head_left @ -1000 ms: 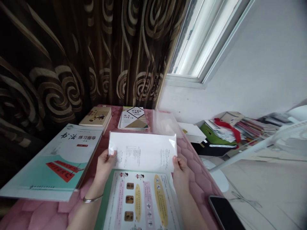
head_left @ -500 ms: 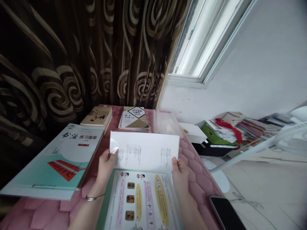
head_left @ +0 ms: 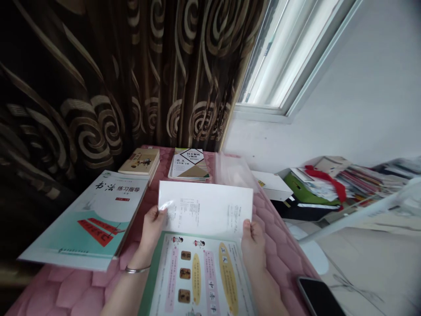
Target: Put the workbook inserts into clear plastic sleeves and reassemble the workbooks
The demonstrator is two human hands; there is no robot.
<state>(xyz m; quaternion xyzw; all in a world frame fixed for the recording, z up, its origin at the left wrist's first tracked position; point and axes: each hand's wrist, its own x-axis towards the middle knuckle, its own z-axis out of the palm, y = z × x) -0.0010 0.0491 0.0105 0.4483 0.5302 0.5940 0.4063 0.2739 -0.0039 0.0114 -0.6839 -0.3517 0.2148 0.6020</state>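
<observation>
On the pink quilted table (head_left: 279,256), against the dark swirl-patterned curtain (head_left: 98,87), items are noted from the left. A large teal workbook (head_left: 95,219) lies flat, its near edge overhanging the table. Beyond it is a small tan book (head_left: 140,160), then a book with a diamond on its cover (head_left: 190,163), then a clear plastic sleeve (head_left: 235,172). At centre lies an open book (head_left: 197,281), illustrated page uppermost, directly before the person. Its white leaf (head_left: 205,208) is raised from the far end of that page and tilted away. The leaf's long axis runs left to right, and it lies just ahead of the fingers of both hands. The left hand (head_left: 153,228), a bangle (head_left: 136,269) at its wrist, is closed on the leaf's left edge, thumb on the printed face. The right hand (head_left: 254,241) is closed on the lower right corner in the same manner. The fingers behind the leaf are hidden. Neither hand is nearer, as the leaf spans the gap between them. Further right, a dark phone (head_left: 320,298) lies at the table's near corner. Off the table, a white box (head_left: 272,185) and a heap of books and papers (head_left: 329,184) sit below the window (head_left: 283,57).
</observation>
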